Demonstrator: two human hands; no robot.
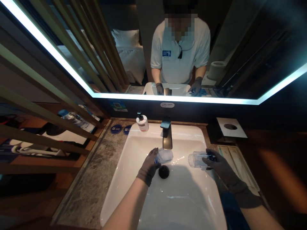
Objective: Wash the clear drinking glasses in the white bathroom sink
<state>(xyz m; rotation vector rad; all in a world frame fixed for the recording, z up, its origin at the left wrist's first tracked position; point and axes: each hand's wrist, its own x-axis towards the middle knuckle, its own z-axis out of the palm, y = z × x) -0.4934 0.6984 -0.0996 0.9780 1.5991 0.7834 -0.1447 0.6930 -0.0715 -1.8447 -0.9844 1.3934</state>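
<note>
Both my hands wear dark gloves over a white sink basin (pixel 134 150). My left hand (pixel 148 167) holds a clear glass (pixel 165 156) tipped on its side right under the dark faucet (pixel 167 136), above the black drain plug (pixel 164 172). My right hand (pixel 219 166) holds a second clear glass (pixel 196 159), also lying sideways, over the right part of the basin. I cannot tell whether water runs from the faucet.
A white soap pump bottle (pixel 142 123) stands on the basin's back left corner. Grey stone counter (pixel 96 179) lies left of the basin. A lit-edged mirror (pixel 168 48) reflects me. Wooden slats (pixel 48 115) stand at left; a tissue box opening (pixel 230 127) sits at back right.
</note>
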